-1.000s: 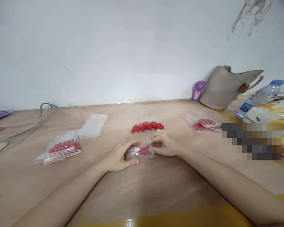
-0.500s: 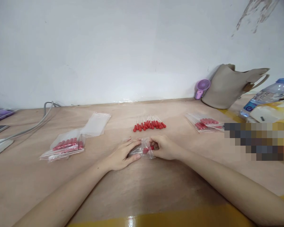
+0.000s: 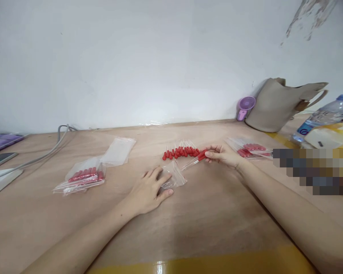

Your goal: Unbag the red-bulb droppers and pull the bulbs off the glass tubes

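Note:
My left hand (image 3: 151, 190) lies on the table with its fingers spread, touching a clear zip bag (image 3: 171, 176). No red shows inside this bag. In my right hand (image 3: 221, 156), thumb and fingers are closed on red-bulbed droppers (image 3: 201, 155); their clear thin tubes point left and down toward the bag. How many are held I cannot tell. Just behind the bag lies a row of loose droppers (image 3: 178, 153), red bulbs toward me and pale tubes toward the wall.
Left of my left hand are filled zip bags (image 3: 84, 176) and flat clear bags (image 3: 118, 151). More filled bags (image 3: 250, 148) lie right, near a purple fan (image 3: 246, 104), a beige bag (image 3: 274, 108) and a water bottle (image 3: 322, 118). A grey cable (image 3: 45, 154) crosses the left side.
My right hand has moved right and away from the zip bag, with the droppers in it. Red bulbs no longer show at the bag. My left hand has stayed, its fingers spread wider.

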A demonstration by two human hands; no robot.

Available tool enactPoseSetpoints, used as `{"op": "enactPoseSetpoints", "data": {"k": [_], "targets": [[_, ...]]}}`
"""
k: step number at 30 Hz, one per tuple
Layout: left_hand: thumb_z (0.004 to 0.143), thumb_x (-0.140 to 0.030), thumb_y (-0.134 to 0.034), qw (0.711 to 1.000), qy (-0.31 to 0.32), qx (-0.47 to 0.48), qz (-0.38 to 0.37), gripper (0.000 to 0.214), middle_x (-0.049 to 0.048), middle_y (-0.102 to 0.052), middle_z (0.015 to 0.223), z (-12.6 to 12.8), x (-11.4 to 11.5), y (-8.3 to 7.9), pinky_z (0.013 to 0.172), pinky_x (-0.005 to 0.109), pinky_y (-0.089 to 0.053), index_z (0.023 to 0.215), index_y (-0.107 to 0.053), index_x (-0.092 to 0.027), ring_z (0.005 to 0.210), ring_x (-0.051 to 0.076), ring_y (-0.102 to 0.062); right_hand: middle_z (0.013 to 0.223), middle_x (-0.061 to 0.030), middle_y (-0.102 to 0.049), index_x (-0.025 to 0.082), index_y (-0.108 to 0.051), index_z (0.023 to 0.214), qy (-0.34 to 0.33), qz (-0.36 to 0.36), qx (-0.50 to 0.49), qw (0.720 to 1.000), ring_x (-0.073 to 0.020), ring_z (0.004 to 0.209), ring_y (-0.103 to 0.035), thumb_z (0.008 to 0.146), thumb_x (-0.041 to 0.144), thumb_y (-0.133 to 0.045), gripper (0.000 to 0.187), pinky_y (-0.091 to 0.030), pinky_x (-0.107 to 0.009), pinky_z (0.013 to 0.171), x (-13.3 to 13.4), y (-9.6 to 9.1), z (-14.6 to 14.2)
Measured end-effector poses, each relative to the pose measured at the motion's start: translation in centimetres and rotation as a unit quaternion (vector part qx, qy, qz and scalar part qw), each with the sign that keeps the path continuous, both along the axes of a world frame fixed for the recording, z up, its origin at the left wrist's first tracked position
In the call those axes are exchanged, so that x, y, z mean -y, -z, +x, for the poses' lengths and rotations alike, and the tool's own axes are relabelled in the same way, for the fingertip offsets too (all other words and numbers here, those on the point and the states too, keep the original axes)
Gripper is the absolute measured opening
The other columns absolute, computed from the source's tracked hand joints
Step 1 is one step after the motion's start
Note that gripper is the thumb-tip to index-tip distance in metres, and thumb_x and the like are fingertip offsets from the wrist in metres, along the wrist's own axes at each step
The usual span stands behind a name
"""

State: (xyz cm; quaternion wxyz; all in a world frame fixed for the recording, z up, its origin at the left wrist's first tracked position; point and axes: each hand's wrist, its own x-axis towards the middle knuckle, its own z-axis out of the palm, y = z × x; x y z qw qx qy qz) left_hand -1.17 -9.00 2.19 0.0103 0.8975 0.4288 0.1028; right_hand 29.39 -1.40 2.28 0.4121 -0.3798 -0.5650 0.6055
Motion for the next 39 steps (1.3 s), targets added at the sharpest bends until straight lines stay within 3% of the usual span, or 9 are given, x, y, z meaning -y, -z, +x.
{"op": "enactPoseSetpoints", "data": {"k": [4,9,11,15,18,25,30,35,39], "targets": [[0.088,-0.049,-0.034,0.991,-0.057,0.109,-0.050,0.043,0.0090,-0.043,0.123,-0.6,-1.2,-0.4,0.098,0.044,-0.035,0.120,-0.050,-0.025,0.119,0.025,-0.039,0.083,-0.0017,-0.069,0.020,-0.065,0.091,0.075,0.063,-0.049,0.994,-0.0078,0.064,-0.060,0.063,0.032,-0.074,0.031,-0.049,-0.022,0.062,-0.4,-1.1,0.6],[0.078,-0.048,-0.052,0.964,-0.104,0.229,-0.089,0.050,0.0099,-0.048,0.121,-1.4,-6.3,-0.8,0.095,0.038,-0.041,0.117,-0.047,-0.017,0.110,0.023,-0.049,0.092,-0.0042,-0.068,0.020,-0.064,0.096,0.198,0.280,0.044,0.938,-0.0163,0.083,-0.063,0.072,0.031,-0.065,0.026,-0.050,-0.032,0.076,-1.0,-2.8,-3.6],[0.075,-0.048,-0.055,0.959,-0.087,0.244,-0.120,0.053,0.0113,-0.049,0.121,-1.1,-8.5,-0.6,0.089,0.037,-0.045,0.117,-0.046,-0.016,0.106,0.023,-0.051,0.098,-0.0050,-0.067,0.020,-0.064,0.099,0.182,0.396,0.172,0.884,-0.0166,0.091,-0.061,0.080,0.025,-0.056,0.021,-0.047,-0.033,0.085,-1.6,-3.0,-6.2],[0.068,-0.049,-0.063,0.951,-0.084,0.258,-0.149,0.063,0.0126,-0.052,0.115,0.3,-11.2,-0.1,0.081,0.036,-0.048,0.118,-0.045,-0.014,0.092,0.021,-0.056,0.106,-0.0101,-0.063,0.014,-0.060,0.107,0.035,0.513,0.490,0.704,-0.0184,0.099,-0.055,0.085,0.011,-0.045,0.028,-0.042,-0.029,0.085,-3.4,-3.0,-10.2],[0.062,-0.047,-0.068,0.952,-0.082,0.258,-0.146,0.065,0.0104,-0.055,0.104,1.2,-11.9,0.0,0.075,0.036,-0.048,0.114,-0.048,-0.013,0.083,0.020,-0.057,0.098,-0.0114,-0.065,0.013,-0.062,0.103,-0.010,0.510,0.540,0.669,-0.0200,0.093,-0.056,0.083,0.010,-0.049,0.025,-0.041,-0.028,0.078,-4.2,-2.9,-11.8],[0.059,-0.032,-0.074,0.937,-0.054,0.296,-0.176,0.071,0.0056,-0.059,0.087,1.5,-12.8,0.2,0.071,0.033,-0.048,0.120,-0.044,-0.013,0.076,0.018,-0.056,0.084,-0.0104,-0.066,0.015,-0.069,0.082,-0.023,0.492,0.563,0.664,-0.0218,0.084,-0.058,0.080,0.016,-0.055,0.014,-0.040,-0.030,0.072,-3.8,-2.8,-12.6],[0.064,-0.033,-0.070,0.941,-0.027,0.296,-0.164,0.059,0.0089,-0.061,0.097,1.5,-13.6,1.0,0.078,0.034,-0.047,0.115,-0.050,-0.013,0.084,0.019,-0.058,0.099,-0.0066,-0.063,0.019,-0.068,0.086,0.058,0.482,0.538,0.689,-0.0171,0.090,-0.056,0.085,0.019,-0.046,0.022,-0.040,-0.027,0.077,-4.2,-2.4,-10.9],[0.068,-0.037,-0.066,0.944,-0.020,0.289,-0.159,0.049,0.0094,-0.061,0.102,1.6,-13.4,1.0,0.078,0.035,-0.048,0.110,-0.056,-0.014,0.085,0.021,-0.059,0.091,-0.0082,-0.064,0.016,-0.068,0.089,0.255,0.398,0.437,0.765,-0.0203,0.089,-0.056,0.081,0.026,-0.051,0.021,-0.042,-0.032,0.079,-4.3,-1.1,-7.1],[0.065,-0.042,-0.068,0.953,-0.030,0.270,-0.130,0.055,0.0093,-0.054,0.116,1.5,-12.7,0.0,0.087,0.037,-0.043,0.113,-0.056,-0.018,0.101,0.024,-0.054,0.093,-0.0080,-0.064,0.018,-0.066,0.095,0.230,0.345,0.388,0.823,-0.0212,0.090,-0.056,0.077,0.045,-0.055,0.034,-0.043,-0.034,0.080,-3.9,0.9,-4.7]]}}
